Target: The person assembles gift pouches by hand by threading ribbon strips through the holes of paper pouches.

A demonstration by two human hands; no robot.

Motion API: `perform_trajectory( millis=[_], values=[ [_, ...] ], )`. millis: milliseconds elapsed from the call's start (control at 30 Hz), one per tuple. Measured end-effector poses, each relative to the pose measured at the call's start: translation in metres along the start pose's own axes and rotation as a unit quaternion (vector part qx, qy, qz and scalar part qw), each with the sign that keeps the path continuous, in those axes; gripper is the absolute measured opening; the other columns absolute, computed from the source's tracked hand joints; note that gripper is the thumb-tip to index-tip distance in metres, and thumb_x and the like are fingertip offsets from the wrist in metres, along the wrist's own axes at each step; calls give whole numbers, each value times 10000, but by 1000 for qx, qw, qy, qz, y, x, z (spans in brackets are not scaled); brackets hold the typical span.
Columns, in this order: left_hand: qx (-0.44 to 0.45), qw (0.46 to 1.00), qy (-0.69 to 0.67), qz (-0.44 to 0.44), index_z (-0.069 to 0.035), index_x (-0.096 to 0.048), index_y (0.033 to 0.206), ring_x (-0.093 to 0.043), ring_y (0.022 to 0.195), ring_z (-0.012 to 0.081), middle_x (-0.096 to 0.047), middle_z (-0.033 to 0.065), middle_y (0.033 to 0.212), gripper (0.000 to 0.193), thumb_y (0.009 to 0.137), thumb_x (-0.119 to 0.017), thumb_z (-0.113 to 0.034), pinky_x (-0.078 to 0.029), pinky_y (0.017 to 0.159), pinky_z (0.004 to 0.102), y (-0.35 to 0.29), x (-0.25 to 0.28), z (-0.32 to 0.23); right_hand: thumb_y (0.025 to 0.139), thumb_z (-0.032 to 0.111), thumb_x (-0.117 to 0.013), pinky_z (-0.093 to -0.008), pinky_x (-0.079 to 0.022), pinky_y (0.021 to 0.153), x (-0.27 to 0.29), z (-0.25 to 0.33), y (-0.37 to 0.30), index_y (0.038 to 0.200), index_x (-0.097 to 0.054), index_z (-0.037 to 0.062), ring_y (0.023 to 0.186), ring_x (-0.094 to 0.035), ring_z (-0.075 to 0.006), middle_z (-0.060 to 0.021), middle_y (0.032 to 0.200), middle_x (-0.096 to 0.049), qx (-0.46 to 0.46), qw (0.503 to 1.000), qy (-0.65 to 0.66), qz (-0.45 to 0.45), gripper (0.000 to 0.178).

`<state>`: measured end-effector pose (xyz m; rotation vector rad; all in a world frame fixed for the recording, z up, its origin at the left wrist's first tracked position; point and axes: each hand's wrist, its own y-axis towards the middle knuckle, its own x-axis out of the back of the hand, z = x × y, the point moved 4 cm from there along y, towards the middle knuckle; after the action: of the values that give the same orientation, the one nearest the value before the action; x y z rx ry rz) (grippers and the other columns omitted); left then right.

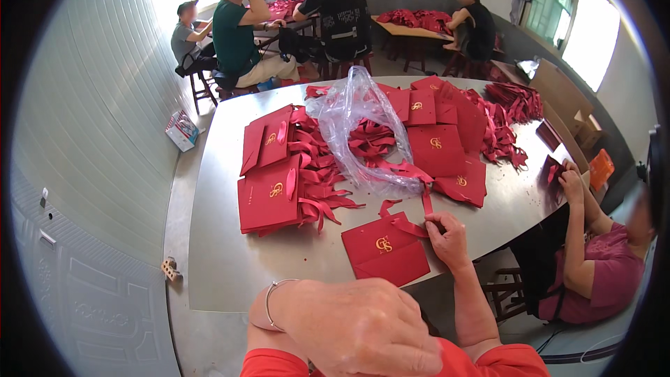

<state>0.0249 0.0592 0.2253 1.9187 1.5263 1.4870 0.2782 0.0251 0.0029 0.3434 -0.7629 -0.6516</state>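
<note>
A red paper gift bag (387,255) with a gold emblem lies flat near the table's front edge. Beside its upper right corner, my right hand (449,237) pinches a red ribbon (427,201) between thumb and fingers. That ribbon runs up toward a clear plastic bag (335,139) with loose red ribbons inside and around it. Another strip of ribbon lies across the gift bag's top and reaches my fingers. My left hand (363,324), a thin bracelet at its wrist, is raised close to the camera, its back showing; the fingertips are hidden.
Stacks of red gift bags (269,192) with ribbon handles lie on the left of the metal table (223,272), more bags (436,143) on the right. A co-worker in a purple shirt (604,272) sits at right, handling something dark red. Several people sit at back tables. Cardboard boxes (558,91) stand right.
</note>
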Motion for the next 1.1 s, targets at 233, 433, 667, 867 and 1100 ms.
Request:
perform_trajectory(
  millis=[233,433,667,867,1100],
  values=[
    [-91,986,-101,-101,49,-681,978,-698,728,253,-698,141,883,329,924,-643,-273,-543,609,312,-22,-26,0,832,21,-652,-307,-507,655,1,4,1,907,-670,2,736,-659,-226,-118,847,-675,29,1000,-1,-8,80],
    [-47,990,-112,-67,47,-686,987,-700,733,267,-702,147,902,358,927,-638,-302,-549,615,319,-21,-24,-1,834,27,-652,-309,-502,655,-1,3,-1,908,-672,2,730,-656,-230,-118,837,-676,-1,1000,-6,0,81],
    [-51,992,-105,-55,41,-687,995,-702,745,268,-703,144,908,370,925,-638,-320,-551,615,323,-11,-6,-8,830,26,-653,-308,-500,659,0,5,0,910,-671,-3,734,-655,-235,-124,832,-673,2,1000,-3,0,87],
    [-24,992,-111,-53,39,-687,993,-703,747,268,-703,142,908,381,920,-645,-333,-552,619,322,-21,-22,-3,829,18,-651,-308,-501,664,0,5,0,911,-670,-7,740,-656,-237,-126,836,-673,4,1000,-1,0,88],
    [-28,992,-107,-68,36,-687,988,-701,741,269,-703,137,903,374,913,-654,-329,-549,613,322,-23,-22,-2,831,18,-652,-308,-502,672,0,5,0,911,-670,-7,749,-658,-238,-127,845,-674,13,1000,-12,-3,86]
  ],
)
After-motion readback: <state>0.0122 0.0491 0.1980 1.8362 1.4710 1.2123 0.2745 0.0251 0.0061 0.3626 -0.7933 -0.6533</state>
